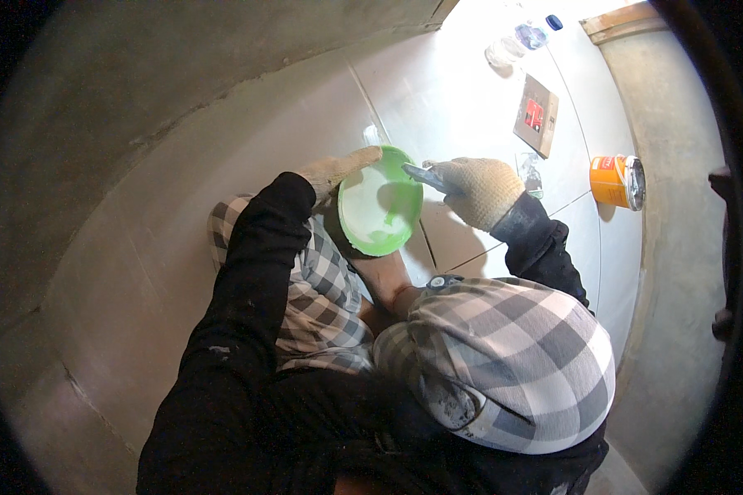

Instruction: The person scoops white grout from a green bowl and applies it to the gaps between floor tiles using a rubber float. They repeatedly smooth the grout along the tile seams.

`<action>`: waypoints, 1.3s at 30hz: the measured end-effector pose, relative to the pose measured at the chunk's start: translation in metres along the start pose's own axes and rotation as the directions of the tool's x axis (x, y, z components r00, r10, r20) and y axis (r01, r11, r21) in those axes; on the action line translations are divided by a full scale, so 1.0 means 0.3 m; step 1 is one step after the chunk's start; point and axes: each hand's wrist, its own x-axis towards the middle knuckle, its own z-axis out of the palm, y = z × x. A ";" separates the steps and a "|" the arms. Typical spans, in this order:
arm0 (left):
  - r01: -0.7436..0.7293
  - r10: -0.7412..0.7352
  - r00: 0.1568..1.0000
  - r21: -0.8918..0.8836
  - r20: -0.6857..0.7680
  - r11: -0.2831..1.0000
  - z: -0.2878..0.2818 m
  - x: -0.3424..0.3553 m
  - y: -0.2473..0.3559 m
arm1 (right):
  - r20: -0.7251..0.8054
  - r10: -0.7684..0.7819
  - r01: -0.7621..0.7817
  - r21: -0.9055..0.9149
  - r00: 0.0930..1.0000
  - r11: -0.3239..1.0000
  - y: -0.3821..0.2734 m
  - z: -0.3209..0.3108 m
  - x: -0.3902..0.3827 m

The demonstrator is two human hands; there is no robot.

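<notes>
Item, centre of frame: green bowl [380,206], round, tilted on its side, inner face smeared with pale paste. It sits just above the person's checked-trousered knees, over the pale tiled floor [223,165].

Left hand [338,172], in a knitted work glove, upper centre-left: fingers pressed together and curled over the bowl's upper left rim, gripping it.

Right hand [480,191], same kind of glove, right of the bowl: fingers closed in a fist around the handle of a small metal scraper [425,175], whose blade reaches over the bowl's right rim into the paste.

Surroundings: orange tub [617,181] lying on its side at right; flat cardboard packet [537,115] at upper right; clear plastic bottles [520,41] near the top edge; grey plastered wall [140,74] across the upper left.
</notes>
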 end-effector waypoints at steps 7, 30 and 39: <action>-0.260 0.269 0.960 0.112 -0.075 0.959 -0.070 0.097 -0.055 | 0.054 -0.024 0.040 -0.319 0.998 0.947 -0.056 0.058 0.053; -0.185 0.403 0.751 0.418 -0.524 0.889 0.017 0.010 -0.014 | 0.276 -0.175 -0.274 0.961 0.945 0.037 0.134 0.291 0.075; -0.622 0.499 0.398 0.173 -0.770 0.764 -0.136 -0.024 0.045 | 0.287 0.354 -0.446 0.709 0.890 0.546 0.204 0.191 -0.030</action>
